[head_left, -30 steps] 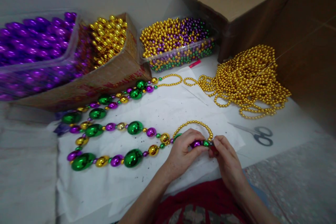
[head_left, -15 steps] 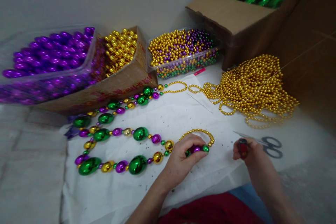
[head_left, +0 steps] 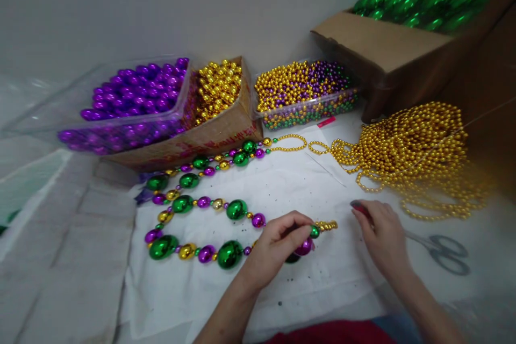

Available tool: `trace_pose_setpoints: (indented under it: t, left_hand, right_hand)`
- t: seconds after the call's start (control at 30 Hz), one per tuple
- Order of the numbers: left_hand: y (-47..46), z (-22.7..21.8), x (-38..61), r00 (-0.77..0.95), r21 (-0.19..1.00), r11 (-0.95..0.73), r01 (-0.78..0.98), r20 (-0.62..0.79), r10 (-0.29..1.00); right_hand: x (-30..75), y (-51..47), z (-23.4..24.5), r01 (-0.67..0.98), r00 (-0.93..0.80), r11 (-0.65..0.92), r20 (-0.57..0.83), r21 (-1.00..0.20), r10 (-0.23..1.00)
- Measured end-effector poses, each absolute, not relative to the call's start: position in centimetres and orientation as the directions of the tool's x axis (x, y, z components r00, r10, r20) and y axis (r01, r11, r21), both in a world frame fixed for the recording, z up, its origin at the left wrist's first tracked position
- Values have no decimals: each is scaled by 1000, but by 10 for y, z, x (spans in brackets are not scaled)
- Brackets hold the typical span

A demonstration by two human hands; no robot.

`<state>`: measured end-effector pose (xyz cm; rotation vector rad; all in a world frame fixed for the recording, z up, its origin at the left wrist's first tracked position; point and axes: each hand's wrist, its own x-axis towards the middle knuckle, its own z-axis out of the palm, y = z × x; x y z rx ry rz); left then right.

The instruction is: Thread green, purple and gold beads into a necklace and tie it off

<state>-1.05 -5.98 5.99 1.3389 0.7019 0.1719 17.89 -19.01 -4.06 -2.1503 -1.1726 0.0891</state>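
Note:
My left hand [head_left: 280, 247] pinches a beaded necklace [head_left: 229, 253] near a green bead, with a purple bead just below the fingertips. A short stretch of small gold beads sticks out past them to the right. The rest of this necklace, in large green, gold and purple beads, lies looped on the white cloth to the left. In my right hand [head_left: 381, 234], a little to the right and apart from the necklace, is a small red lighter [head_left: 360, 206] with a dark top, mostly hidden by the fingers. Scissors [head_left: 447, 252] lie beside that hand, their blades partly covered by it.
Behind are a clear tub of purple beads [head_left: 137, 91], a cardboard box of gold beads [head_left: 220, 88], a tub of mixed small beads [head_left: 302, 91] and a carton of green beads [head_left: 382, 40]. Gold bead strands [head_left: 415, 140] pile at right. A thin needle-like rod [head_left: 326, 170] lies on the cloth.
The view has shifted, so the scene sits farther right. My left hand has turned the necklace end, and its gold loop now shows shorter. My right hand has rotated, its knuckles now upward.

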Motion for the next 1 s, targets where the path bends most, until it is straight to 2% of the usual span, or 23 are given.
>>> trace_pose_setpoints:
  t: [0.1, 0.13, 0.17, 0.23, 0.27, 0.33, 0.4, 0.43, 0.5, 0.57, 0.6, 0.7, 0.8, 0.83, 0.87, 0.9, 0.93, 0.97, 1.0]
  left_hand:
    - [-47, 73, -14, 773, 883, 332, 332, -456, 441]
    - [-42, 78, -16, 779, 872, 353, 339, -471, 415]
    - [-37, 84, -17, 791, 866, 368, 339, -474, 388]
    - [-27, 96, -19, 824, 875, 370, 311, -443, 354]
    - [-22, 104, -21, 839, 889, 363, 280, -411, 357]
    - [-15, 122, -28, 860, 919, 346, 191, -326, 392]
    - [-10, 144, -41, 863, 946, 308, 98, -235, 448]
    - [-9, 155, -52, 857, 958, 281, 57, -191, 479]
    - [-8, 179, -79, 830, 978, 211, 8, -124, 543]
    - [-9, 199, -111, 801, 988, 153, 6, -96, 591]
    - [-11, 208, -127, 802, 990, 140, 21, -100, 588]
    - [-21, 232, -163, 832, 990, 122, 64, -120, 541]
    - [-36, 263, -177, 780, 999, 37, -19, -8, 626]
    - [-44, 276, -178, 724, 998, -17, -62, 57, 688]
    - [-52, 289, -179, 638, 995, -64, -82, 102, 763]
    - [-62, 302, -182, 549, 991, -101, -89, 134, 825]
    - [-72, 315, -186, 486, 991, -113, -73, 135, 863]
    - [-84, 327, -193, 439, 992, -125, -30, 125, 890]
    - [-95, 339, -203, 381, 987, -159, 32, 135, 915]
  right_hand:
    - [186, -160, -37, 795, 542, -395, 247, -461, 803]
    - [187, -154, -31, 802, 530, -389, 239, -454, 814]
    - [185, -148, -23, 793, 519, -356, 241, -495, 820]
    - [176, -141, -1, 687, 458, -185, 221, -703, 861]
    - [169, -137, 10, 559, 374, -57, 190, -827, 908]
    - [153, -127, 31, 236, 28, 74, 83, -969, 996]
    - [140, -114, 49, 88, -207, 23, 4, -996, 978]
    - [137, -105, 58, 67, -250, -13, -29, -998, 968]
    - [137, -86, 83, 28, -260, -41, -47, -999, 964]
    - [137, -68, 122, -20, -203, 80, 83, -997, 976]
    - [134, -60, 147, -60, -199, 145, 154, -988, 968]
    - [103, -47, 229, -121, -375, 295, 319, -948, 871]
    - [44, -50, 295, 49, -597, 487, 365, -872, 714]
    - [23, -52, 310, 128, -661, 619, 399, -775, 635]
    - [5, -54, 323, 248, -646, 733, 456, -633, 612]
    - [-12, -55, 334, 351, -638, 807, 510, -475, 577]
    - [-25, -54, 342, 426, -600, 827, 570, -366, 561]
    - [-37, -54, 349, 444, -561, 832, 621, -332, 547]
    - [-46, -53, 354, 386, -540, 840, 645, -382, 541]
